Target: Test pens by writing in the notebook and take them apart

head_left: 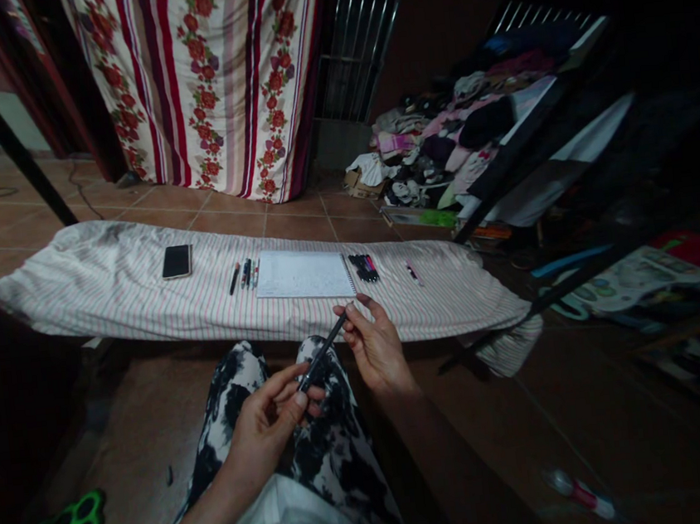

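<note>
A slim dark pen (324, 350) is slanting over black-and-white trousers (338, 447) toward a white spiral-bound notebook (304, 273); the left hand's (271, 417) fingers are gripping its near end, the right hand's (375, 347) pinching its far end.

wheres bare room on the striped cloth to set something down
Bare cloth lies left of the phone, in a narrower strip between phone and pens, and right of the small pink item. It's crowded around the notebook: pens on its left, a dark cluster right, the right hand near its corner.
</note>
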Available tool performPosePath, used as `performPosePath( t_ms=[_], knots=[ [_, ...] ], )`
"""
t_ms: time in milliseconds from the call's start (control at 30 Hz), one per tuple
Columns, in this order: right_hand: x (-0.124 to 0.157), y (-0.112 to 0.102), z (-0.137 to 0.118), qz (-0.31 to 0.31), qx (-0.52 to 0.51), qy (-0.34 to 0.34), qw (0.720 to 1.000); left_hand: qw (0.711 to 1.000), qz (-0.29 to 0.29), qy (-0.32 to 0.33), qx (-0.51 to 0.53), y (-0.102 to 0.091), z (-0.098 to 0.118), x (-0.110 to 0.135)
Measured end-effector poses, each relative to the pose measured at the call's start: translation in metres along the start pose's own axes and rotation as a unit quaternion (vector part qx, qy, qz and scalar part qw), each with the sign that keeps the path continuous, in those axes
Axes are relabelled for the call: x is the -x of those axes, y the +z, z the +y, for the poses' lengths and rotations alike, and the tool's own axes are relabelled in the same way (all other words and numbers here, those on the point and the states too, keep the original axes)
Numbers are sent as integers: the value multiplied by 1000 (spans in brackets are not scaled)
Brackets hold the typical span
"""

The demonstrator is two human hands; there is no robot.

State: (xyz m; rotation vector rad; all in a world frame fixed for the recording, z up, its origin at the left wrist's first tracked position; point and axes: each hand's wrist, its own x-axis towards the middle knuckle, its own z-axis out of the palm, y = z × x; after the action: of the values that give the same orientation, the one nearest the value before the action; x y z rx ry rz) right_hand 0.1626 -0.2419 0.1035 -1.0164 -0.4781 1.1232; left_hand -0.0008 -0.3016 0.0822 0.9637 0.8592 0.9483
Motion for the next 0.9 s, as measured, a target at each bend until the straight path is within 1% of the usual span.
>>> performPosePath(
  t_ms=[67, 233, 367, 533, 633, 733, 800, 900],
  knots=[
    [1, 0, 2, -8, 19, -14, 1000, 1000, 3, -1, 1, 0, 0, 1],
    [2, 0, 5, -49, 78, -34, 995, 1000, 23, -3, 7, 1, -1, 2],
    [-1, -2, 10, -64, 131, -60, 987, 1000, 29, 6, 5, 0, -1, 1],
    [-9, -4, 19, -104, 212, -96, 967, 999, 46, -3, 5, -5, 2, -4],
    [-10, -3, 24, -122, 256, -97, 954, 999, 51, -1, 3, -10, 5, -6],
    [-9, -1, 28, -133, 279, -103, 945, 999, 53, -1, -2, -14, 5, -8],
    [-8, 0, 29, -144, 312, -123, 931, 998, 56, -8, -3, -17, 4, -8],
    [-8, -1, 29, -167, 378, -192, 890, 998, 55, -17, 1, -20, 0, -8]
  ],
)
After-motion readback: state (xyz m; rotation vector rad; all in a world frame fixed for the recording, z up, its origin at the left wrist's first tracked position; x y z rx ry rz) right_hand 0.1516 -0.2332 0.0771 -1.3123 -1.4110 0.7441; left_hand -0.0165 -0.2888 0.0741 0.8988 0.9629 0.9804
